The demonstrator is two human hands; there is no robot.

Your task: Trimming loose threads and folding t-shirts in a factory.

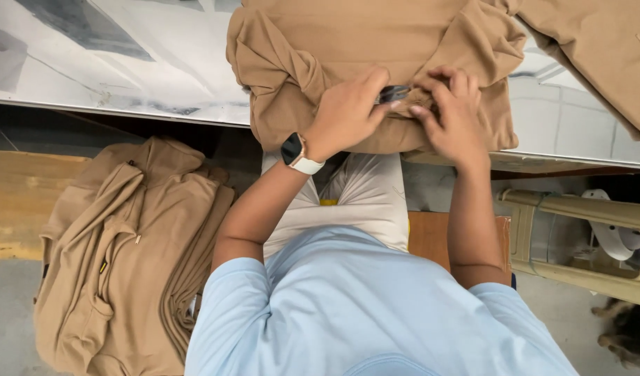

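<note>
Head view: the left hand grips a small dark metal clipper, its long axis lying sideways with the tip toward the right hand, which pinches the tan garment just beside it. Best to keep the fabric taut, I judge.

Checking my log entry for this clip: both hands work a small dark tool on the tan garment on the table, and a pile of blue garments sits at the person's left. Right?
Not quite. The pile of garments at the person's left is tan, not blue; only the person's shirt is blue. The head view shows it. The rest stands: left hand and right hand work a small dark tool on the tan garment on the table.
</note>
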